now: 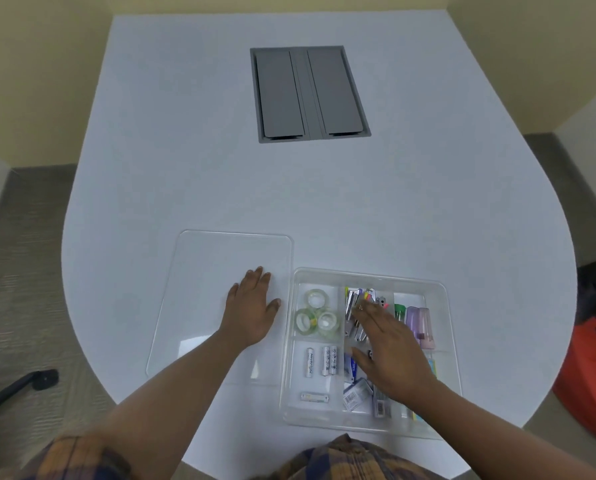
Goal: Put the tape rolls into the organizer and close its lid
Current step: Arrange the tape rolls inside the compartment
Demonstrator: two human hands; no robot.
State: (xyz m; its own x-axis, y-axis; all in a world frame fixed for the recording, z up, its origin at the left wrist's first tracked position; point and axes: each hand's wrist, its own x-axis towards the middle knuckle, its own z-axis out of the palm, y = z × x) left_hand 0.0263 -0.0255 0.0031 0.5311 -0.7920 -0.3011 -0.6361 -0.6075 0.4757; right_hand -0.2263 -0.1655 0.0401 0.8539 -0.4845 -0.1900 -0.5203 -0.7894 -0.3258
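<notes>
With three tape rolls (315,313) already in the organizer (442,289), the left hand (251,306) lay spread on the lid (203,271), presumably to lift it, the right hand (390,351) spread, steadying the organizer.

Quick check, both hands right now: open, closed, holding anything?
Left hand: open, flat on the clear lid, holding nothing.
Right hand: open, fingers spread over the organizer, holding nothing.

L hand (251,306) flat on lid (203,271); tape rolls (315,315) in organizer (442,306).
</notes>
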